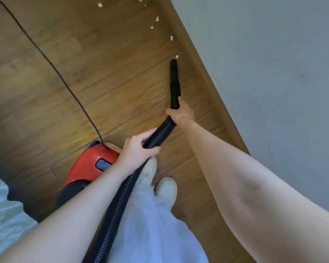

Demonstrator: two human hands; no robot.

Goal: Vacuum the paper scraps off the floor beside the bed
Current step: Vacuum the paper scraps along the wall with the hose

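My right hand (180,113) grips the black vacuum hose (120,202) just behind its rigid nozzle (174,76). The nozzle points away from me, low over the wooden floor (95,73), its tip right beside a white paper scrap (177,56). Several more scraps (157,19) trail along the skirting board toward the top of the view. My left hand (138,150) grips the ribbed hose further back. The red and black vacuum body (87,168) sits on the floor under my left forearm.
A black power cord (51,63) runs from the vacuum diagonally to the top left. A pale wall (264,73) with a wooden skirting board (201,73) bounds the right side. Light bedding (2,215) lies at the lower left. My white shoes (166,188) stand below the hose.
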